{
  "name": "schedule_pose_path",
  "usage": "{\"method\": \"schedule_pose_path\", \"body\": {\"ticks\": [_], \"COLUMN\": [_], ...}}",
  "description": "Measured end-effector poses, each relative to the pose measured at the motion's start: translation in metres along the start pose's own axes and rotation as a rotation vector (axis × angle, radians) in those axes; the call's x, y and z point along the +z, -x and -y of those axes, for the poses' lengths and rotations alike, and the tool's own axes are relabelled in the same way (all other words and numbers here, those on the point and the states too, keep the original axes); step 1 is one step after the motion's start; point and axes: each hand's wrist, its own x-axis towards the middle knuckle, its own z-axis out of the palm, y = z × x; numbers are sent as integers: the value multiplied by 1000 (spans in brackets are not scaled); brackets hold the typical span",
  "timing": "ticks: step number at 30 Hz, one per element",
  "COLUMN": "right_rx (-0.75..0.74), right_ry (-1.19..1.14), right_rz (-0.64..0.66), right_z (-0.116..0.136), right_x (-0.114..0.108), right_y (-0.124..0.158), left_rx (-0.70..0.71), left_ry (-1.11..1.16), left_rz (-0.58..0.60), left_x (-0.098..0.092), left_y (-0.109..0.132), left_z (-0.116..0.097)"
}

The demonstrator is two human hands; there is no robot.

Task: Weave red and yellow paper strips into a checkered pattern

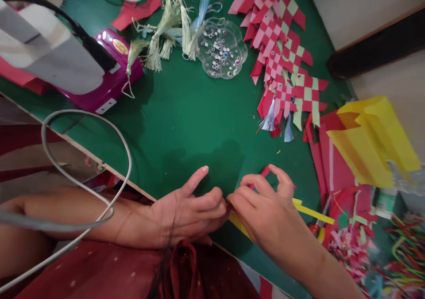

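My left hand (pixel 195 208) reaches in over the table edge, one finger stretched out and the others curled into a pinch. Its fingertips meet those of my right hand (pixel 265 206), which is closed with its fingers bent. Between and under the hands are paper strips: a yellow paper strip (pixel 241 226) shows below the right palm, and a bit of pink-red paper (pixel 264 172) pokes out between the right fingers. Another yellow strip end (pixel 315 213) sticks out past the right hand. The exact spot where the fingertips grip is hidden.
Woven paper fish (pixel 274 64) with tassels lie at the upper right. A clear flower-shaped dish (pixel 222 47) holds small googly eyes, beside pale tassels (pixel 159 42). At left are a purple box (pixel 109 84) and a looped white cable (pixel 128 157). Folded yellow paper (pixel 372 144) stands right.
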Motion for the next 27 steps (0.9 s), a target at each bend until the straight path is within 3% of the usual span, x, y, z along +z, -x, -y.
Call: {"method": "schedule_pose_path", "body": {"ticks": [4, 9, 13, 19, 27], "right_rx": [23, 59, 59, 70, 99], "right_ry": [-45, -73, -57, 67, 117], "right_rz": [47, -65, -67, -76, -156], "right_z": [-1, 0, 1, -3, 5], "right_x": [1, 11, 13, 0, -22], "right_y": [4, 11, 13, 15, 40], "left_rx": [-9, 2, 15, -7, -17], "left_ry": [-6, 4, 3, 12, 24], "left_rz": [-4, 20, 31, 52, 118], "left_x": [-1, -4, -3, -3, -10], "left_y": [-1, -1, -1, -4, -8], "left_z": [0, 1, 1, 0, 0]}}
